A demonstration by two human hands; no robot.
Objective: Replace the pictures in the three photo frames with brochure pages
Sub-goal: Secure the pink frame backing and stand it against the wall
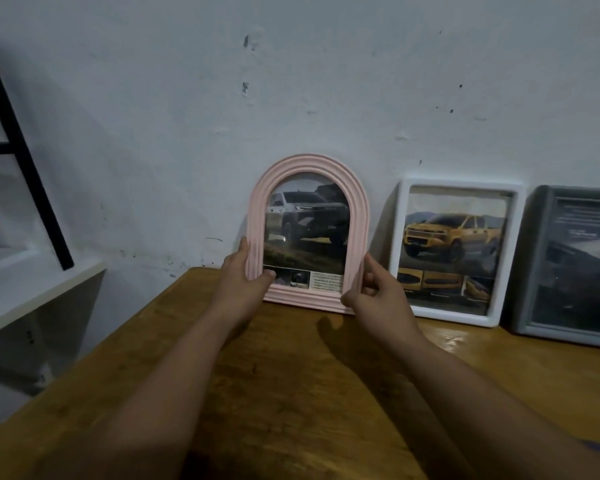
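- Three frames are showing brochure car pages already, so the swap work is looking basically done; only final placement seems left.
- Pink arched frame (307,233) is standing w/ its base at the wooden table (291,393)'s back edge, near the wall (291,81).
- Left hand (243,275) is gripping the pink frame's left side, thumb on the front.
- Right hand (378,292) is pinching its lower right corner.
- White frame (458,251), yellow pickup page inside, is leaning just right of the pink one.
- Grey frame (575,265) is sitting further right, partly cut off.
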